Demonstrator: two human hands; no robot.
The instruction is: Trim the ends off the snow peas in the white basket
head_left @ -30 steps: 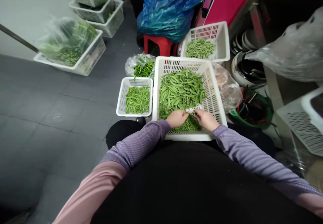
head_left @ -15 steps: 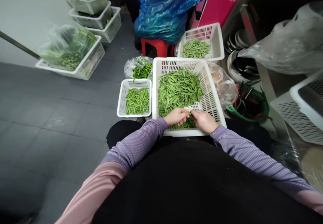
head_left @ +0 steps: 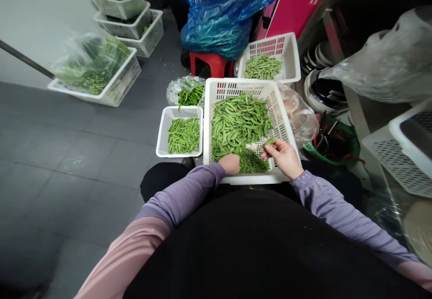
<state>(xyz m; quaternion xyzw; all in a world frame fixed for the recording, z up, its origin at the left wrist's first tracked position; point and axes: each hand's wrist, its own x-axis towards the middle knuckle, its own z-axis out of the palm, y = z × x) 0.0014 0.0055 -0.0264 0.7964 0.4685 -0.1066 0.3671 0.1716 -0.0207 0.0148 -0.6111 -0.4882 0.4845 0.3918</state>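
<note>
- Green pod (head_left: 268, 142): above the near right part of the large white basket (head_left: 253, 180), clear of its main heap.
- Its long axis: slanted, far end toward the basket's far right, near end toward the near left.
- Right hand (head_left: 284, 157): over the basket's near right side, pinching the pod between thumb and fingers. Pod lies at the fingertips, on the far left side of the palm.
- Left hand (head_left: 230, 163): at the basket's near left, well apart from the pod; right is plainly the nearer. Fingers curled under, tips hidden; cannot tell if anything is pinched.
- Fine green bits (head_left: 253, 163): in the basket's near part, between and below the hands.
- Pod heap (head_left: 239, 118): basket's middle and left.
- Small white basket (head_left: 159, 133): just left of the large one, holding lighter green pods (head_left: 184, 135).
- Another basket (head_left: 293, 58): beyond the large one, with slender beans (head_left: 262, 67).
</note>
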